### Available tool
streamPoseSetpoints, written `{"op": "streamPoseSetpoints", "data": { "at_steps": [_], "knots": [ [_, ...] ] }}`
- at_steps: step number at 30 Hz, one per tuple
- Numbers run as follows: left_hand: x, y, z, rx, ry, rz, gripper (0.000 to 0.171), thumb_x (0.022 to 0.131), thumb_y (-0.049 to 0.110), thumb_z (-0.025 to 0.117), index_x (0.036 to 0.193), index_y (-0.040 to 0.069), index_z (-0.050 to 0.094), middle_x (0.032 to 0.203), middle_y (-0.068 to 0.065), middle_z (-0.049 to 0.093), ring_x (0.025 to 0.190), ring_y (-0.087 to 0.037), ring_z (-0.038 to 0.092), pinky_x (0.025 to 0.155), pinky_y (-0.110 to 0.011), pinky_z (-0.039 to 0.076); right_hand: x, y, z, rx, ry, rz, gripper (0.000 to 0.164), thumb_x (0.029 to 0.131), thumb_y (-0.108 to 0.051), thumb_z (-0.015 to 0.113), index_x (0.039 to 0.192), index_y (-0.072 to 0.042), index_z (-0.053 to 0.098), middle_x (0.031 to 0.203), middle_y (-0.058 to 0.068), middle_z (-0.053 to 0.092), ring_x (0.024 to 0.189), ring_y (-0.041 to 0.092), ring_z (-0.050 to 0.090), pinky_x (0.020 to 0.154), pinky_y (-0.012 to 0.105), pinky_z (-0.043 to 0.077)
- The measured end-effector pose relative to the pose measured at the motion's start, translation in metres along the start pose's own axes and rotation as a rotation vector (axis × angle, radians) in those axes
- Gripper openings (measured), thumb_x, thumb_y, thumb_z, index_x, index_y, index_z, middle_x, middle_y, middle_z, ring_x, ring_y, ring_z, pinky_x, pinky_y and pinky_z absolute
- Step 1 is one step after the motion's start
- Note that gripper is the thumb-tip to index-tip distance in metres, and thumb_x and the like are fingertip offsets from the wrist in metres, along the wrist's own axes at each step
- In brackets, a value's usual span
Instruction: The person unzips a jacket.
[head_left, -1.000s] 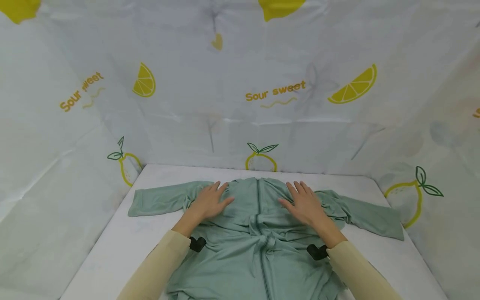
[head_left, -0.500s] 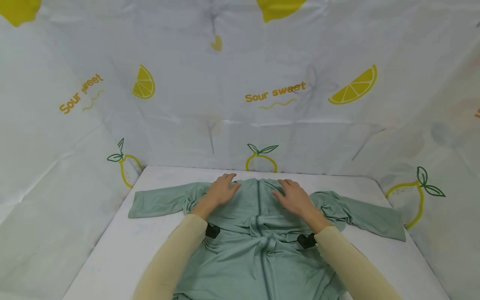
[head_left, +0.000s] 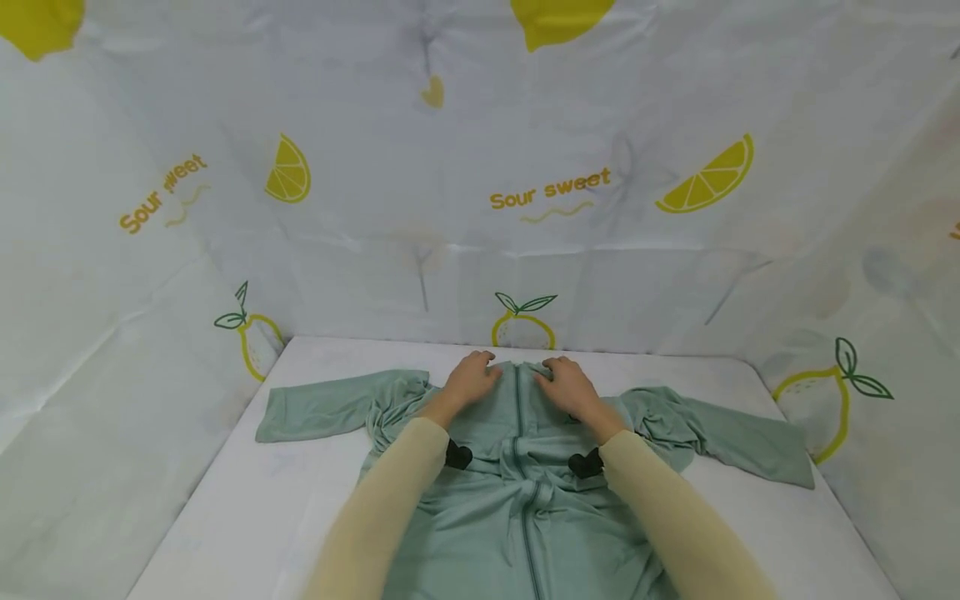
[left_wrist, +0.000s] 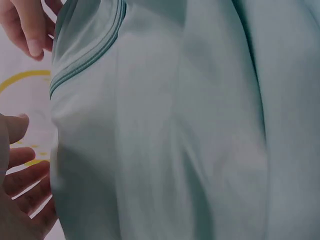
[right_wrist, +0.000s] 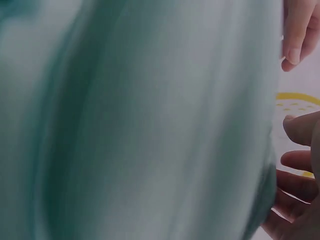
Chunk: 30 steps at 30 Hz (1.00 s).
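A pale green zip-up jacket [head_left: 483, 517] lies spread flat with its zipper [head_left: 517, 402] running down the middle. Its two sleeves stretch out sideways, the left sleeve [head_left: 322, 407] and the right sleeve [head_left: 750, 442]. My left hand [head_left: 471, 382] is at the collar edge, left of the zipper, fingers loosely bent. Across from it, my right hand [head_left: 570, 387] is at the collar's other side. In both wrist views, the jacket fabric [left_wrist: 150, 125] fills most of the picture. Thumb and fingers stand apart on each hand, with no cloth visibly pinched between them.
A white table [head_left: 225, 500] carries the jacket. White sheeting [head_left: 375, 208] printed with lemons and "Sour sweet" lettering stands behind and on both sides. The jacket is bunched in folds around its middle and at the shoulders.
Both hands have moved inward and farther up, from over the chest of the jacket to its collar edge beside the zipper. Their fingers, earlier straighter, are now more bent.
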<state>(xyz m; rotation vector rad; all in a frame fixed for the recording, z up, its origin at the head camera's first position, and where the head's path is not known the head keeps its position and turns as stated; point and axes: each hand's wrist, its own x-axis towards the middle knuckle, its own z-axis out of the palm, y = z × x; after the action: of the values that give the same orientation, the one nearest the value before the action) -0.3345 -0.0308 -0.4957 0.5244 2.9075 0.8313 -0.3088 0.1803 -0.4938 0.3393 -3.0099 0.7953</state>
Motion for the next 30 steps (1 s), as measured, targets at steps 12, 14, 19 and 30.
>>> {"op": "streamPoseSetpoints", "data": {
  "at_steps": [12, 14, 19, 30],
  "knots": [
    [0.005, 0.003, 0.016, -0.109, 0.05, -0.043, 0.033, 0.098, 0.018, 0.055, 0.123, -0.002, 0.059, 0.119, -0.017, 0.06, 0.107, -0.03, 0.058, 0.088, -0.042, 0.048, 0.002, 0.0, 0.01, 0.135, 0.079, 0.03, 0.021, 0.094, -0.013, 0.059, 0.108, 0.001, 0.067, 0.108, 0.016, 0.066, 0.097, 0.03, 0.062, 0.081, 0.044, 0.05],
    [0.004, 0.004, 0.014, -0.122, 0.058, -0.042, 0.029, 0.097, 0.015, 0.055, 0.119, -0.002, 0.062, 0.114, -0.016, 0.063, 0.103, -0.029, 0.06, 0.085, -0.041, 0.049, 0.001, -0.002, 0.007, 0.181, 0.088, 0.039, 0.018, 0.095, -0.014, 0.059, 0.104, -0.001, 0.068, 0.104, 0.013, 0.066, 0.093, 0.028, 0.062, 0.079, 0.043, 0.05],
    [0.0, 0.008, 0.007, -0.161, 0.073, -0.034, 0.022, 0.097, 0.012, 0.055, 0.111, 0.0, 0.066, 0.103, -0.013, 0.065, 0.091, -0.026, 0.062, 0.079, -0.039, 0.05, -0.005, -0.008, -0.003, 0.275, 0.117, 0.015, 0.015, 0.095, -0.014, 0.057, 0.1, -0.005, 0.068, 0.096, 0.01, 0.066, 0.086, 0.024, 0.061, 0.074, 0.04, 0.05],
    [0.001, 0.01, -0.001, -0.25, 0.094, -0.004, 0.028, 0.099, 0.018, 0.051, 0.12, 0.004, 0.063, 0.112, -0.013, 0.062, 0.098, -0.026, 0.059, 0.081, -0.04, 0.049, -0.022, -0.02, -0.019, 0.355, 0.157, -0.082, 0.012, 0.094, -0.016, 0.061, 0.097, -0.008, 0.069, 0.092, 0.005, 0.066, 0.078, 0.017, 0.059, 0.068, 0.035, 0.048]
  ]
}}
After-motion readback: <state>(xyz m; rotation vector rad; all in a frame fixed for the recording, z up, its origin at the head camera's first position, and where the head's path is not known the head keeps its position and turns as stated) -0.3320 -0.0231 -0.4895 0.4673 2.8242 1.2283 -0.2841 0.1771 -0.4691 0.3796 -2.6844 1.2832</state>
